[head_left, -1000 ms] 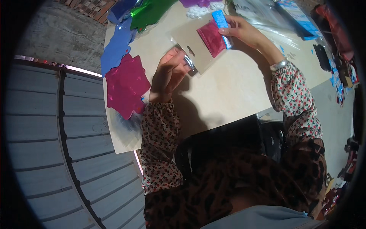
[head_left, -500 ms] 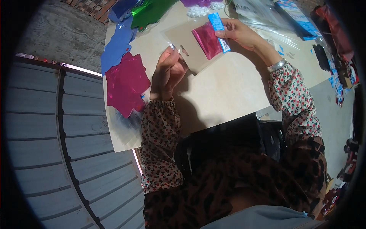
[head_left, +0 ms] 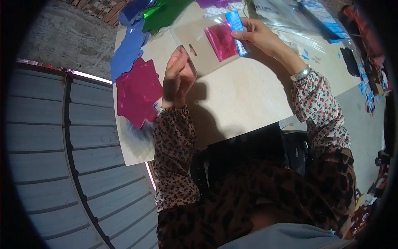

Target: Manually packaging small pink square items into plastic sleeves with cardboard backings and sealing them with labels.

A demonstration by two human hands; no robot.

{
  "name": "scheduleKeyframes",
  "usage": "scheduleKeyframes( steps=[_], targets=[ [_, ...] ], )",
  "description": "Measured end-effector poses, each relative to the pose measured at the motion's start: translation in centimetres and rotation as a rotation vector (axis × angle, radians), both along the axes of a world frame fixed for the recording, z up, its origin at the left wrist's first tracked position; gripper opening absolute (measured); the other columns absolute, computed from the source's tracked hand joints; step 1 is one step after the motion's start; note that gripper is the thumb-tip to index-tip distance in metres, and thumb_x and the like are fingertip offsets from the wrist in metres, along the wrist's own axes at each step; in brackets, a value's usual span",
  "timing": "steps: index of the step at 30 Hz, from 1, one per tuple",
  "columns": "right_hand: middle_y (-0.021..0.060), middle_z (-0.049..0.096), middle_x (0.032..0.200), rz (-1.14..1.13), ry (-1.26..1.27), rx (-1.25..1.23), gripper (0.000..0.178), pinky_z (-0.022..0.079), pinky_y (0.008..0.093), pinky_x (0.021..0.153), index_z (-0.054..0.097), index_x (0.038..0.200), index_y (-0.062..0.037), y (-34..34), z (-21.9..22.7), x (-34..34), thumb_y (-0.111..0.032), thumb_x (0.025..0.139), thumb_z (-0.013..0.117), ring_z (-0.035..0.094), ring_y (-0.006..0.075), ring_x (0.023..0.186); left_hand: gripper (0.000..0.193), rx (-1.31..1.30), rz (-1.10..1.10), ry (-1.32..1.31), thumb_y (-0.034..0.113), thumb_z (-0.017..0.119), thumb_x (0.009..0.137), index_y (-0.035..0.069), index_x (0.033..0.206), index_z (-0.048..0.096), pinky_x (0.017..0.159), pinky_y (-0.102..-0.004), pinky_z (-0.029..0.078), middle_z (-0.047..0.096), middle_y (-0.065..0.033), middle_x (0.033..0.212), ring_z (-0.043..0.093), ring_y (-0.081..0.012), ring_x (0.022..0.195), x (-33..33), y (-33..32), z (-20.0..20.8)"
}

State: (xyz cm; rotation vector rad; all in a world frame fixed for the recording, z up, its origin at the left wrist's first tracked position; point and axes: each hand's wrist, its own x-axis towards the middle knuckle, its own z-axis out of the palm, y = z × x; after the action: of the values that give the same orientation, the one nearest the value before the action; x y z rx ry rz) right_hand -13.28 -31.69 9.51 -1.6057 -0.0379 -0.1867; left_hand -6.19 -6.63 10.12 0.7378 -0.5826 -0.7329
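Observation:
A clear plastic bag (head_left: pixel 200 62) with a hang hole stretches between my hands above the table. My left hand (head_left: pixel 179 74) pinches its left edge, near the hole. At the right, my right hand (head_left: pixel 257 36) grips a narrow blue printed card (head_left: pixel 234 21), thumb on its front. Against the card lies a folded, shiny pink foil piece (head_left: pixel 219 40), which overlaps the right part of the bag. Whether the foil is inside the bag, I cannot tell.
Flat foil balloons lie along the table's left side: magenta (head_left: pixel 139 93), light blue (head_left: pixel 126 56) and green (head_left: pixel 163 14). Clear bags (head_left: pixel 139 141) sit at the near left corner. More clear sleeves (head_left: pixel 286 23) and blue printed packaging (head_left: pixel 323 18) lie at the far right. The pale tabletop (head_left: pixel 244 99) ends before my lap.
Both hands have moved slightly up and to the left, taking the bag, foil and card along. The grips look unchanged.

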Motion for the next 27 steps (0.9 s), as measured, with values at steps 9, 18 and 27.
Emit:
scheduleKeyframes(
  steps=[9,18,27],
  targets=[
    [-0.0014,0.062,0.088,-0.011,0.001,-0.018,0.026,0.044,0.0215,0.067,0.060,0.107,-0.0040,-0.3,-0.8,0.4,-0.018,0.087,0.066,0.054,0.0047,0.073,0.021,0.037,0.102,0.080,0.014,0.049,0.094,0.001,0.111,0.050,0.098,-0.0317,0.038,0.056,-0.0084,0.111,0.052,-0.0176,0.107,-0.9,-0.7,1.1],
    [-0.0012,0.063,0.090,-0.239,-0.157,-0.133,0.029,0.047,0.0228,0.073,0.059,0.109,-0.0035,-0.9,-1.6,1.2,-0.019,0.086,0.067,0.056,0.0048,0.079,0.031,0.286,0.436,-0.188,0.019,0.057,0.092,-0.005,0.111,0.050,0.085,-0.0337,0.050,0.058,-0.0101,0.099,0.060,-0.0216,0.093,0.7,-1.6,-0.8],
    [-0.0012,0.064,0.090,-0.259,-0.151,0.023,0.026,0.048,0.0228,0.074,0.058,0.107,-0.0041,1.0,-0.7,0.6,-0.016,0.086,0.067,0.057,0.0046,0.081,0.032,0.271,0.524,-0.050,0.019,0.057,0.092,-0.007,0.110,0.050,0.081,-0.0345,0.052,0.060,-0.0118,0.096,0.062,-0.0244,0.090,-0.3,-2.6,-1.6]
  ],
)
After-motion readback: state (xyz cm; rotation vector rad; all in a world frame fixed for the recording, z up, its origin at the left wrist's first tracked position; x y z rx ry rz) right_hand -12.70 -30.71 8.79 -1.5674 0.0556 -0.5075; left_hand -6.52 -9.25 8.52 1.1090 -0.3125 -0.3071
